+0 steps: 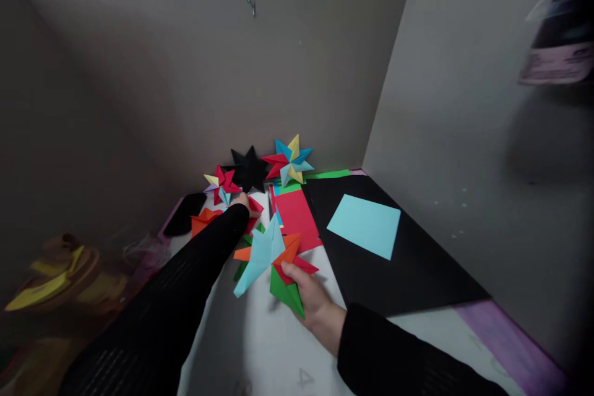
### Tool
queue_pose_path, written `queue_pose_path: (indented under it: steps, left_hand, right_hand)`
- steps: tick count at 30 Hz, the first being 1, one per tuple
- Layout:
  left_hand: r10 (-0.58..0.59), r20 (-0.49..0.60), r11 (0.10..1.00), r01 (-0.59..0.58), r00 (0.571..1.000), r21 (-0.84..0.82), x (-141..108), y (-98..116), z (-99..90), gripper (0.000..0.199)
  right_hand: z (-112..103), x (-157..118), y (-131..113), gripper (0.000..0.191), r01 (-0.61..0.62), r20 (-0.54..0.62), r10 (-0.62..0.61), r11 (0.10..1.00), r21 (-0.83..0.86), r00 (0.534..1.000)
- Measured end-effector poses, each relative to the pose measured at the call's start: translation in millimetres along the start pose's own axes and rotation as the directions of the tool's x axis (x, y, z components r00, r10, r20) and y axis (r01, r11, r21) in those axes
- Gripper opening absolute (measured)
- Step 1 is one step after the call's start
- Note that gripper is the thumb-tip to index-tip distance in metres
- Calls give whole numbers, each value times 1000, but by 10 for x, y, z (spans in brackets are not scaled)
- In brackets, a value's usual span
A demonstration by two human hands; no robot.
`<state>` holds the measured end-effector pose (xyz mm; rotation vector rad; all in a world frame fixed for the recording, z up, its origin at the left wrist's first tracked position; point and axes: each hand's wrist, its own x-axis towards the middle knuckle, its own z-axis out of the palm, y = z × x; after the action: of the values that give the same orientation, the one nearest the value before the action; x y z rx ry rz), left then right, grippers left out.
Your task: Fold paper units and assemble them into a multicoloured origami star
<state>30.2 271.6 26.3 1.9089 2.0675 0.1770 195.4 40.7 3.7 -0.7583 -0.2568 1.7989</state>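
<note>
My right hand (312,297) pinches a folded paper star (273,250) with light blue, orange, red and green points, held above the white surface. Farther forward and to the left, my left hand (242,199) reaches down to red folded paper (254,206); its fingers are mostly hidden, so its grip is unclear. Orange folded paper (203,220) lies just left of my left sleeve. Green folded paper shows behind the held star.
Finished stars, one black (249,169) and one multicoloured (290,161), lean at the back wall. Red paper sheets (297,218) lie mid-table. A light blue sheet (365,224) rests on a black board (394,281). A dark phone-like object (185,214) sits left.
</note>
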Motion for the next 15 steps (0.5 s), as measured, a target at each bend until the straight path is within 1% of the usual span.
queue_pose_path:
  steps: [3, 4, 7, 8, 9, 10, 11, 12, 14, 15]
  left_hand:
    - [-6, -47, 1000, 6, 999, 5, 0, 21, 12, 33]
    - [5, -67, 1000, -5, 998, 5, -16, 29, 4, 36]
    - [56, -158, 998, -53, 986, 21, -146, 56, -50, 60]
    - [79, -202, 997, -75, 976, 30, -217, 64, -70, 65]
    - [105, -238, 994, -99, 966, 35, -298, 69, -86, 61]
    - [133, -257, 991, -129, 957, 32, -385, 71, -95, 53]
    - [162, -253, 987, -161, 954, 24, -474, 69, -95, 45]
    - [193, -220, 981, -196, 956, 8, -559, 60, -83, 38]
    - [230, -122, 971, -236, 966, -45, -703, 27, -29, 29]
    - [231, -83, 968, -238, 969, -80, -758, 5, 9, 27]
  right_hand:
    - [-1, 5, -1, 39, -1, -6, 1, 1000, 16, 1000]
    - [-11, 13, 5, 39, -1, -11, 1, 1000, 16, 1000]
    - [-55, 48, 23, 39, 2, -23, -1, 1000, 15, 1000]
    - [-68, 60, 28, 39, 0, -24, 0, 1000, 20, 1000]
    - [-78, 71, 33, 38, -4, -22, 4, 1000, 28, 1000]
    - [-84, 79, 36, 38, -12, -18, 12, 999, 36, 1000]
    - [-87, 84, 40, 38, -20, -12, 21, 999, 44, 1000]
    - [-86, 87, 43, 37, -28, -5, 28, 998, 47, 1000]
    - [-80, 85, 47, 36, -32, 4, 32, 999, 41, 999]
    - [-77, 82, 48, 36, -30, 7, 29, 999, 32, 1000]
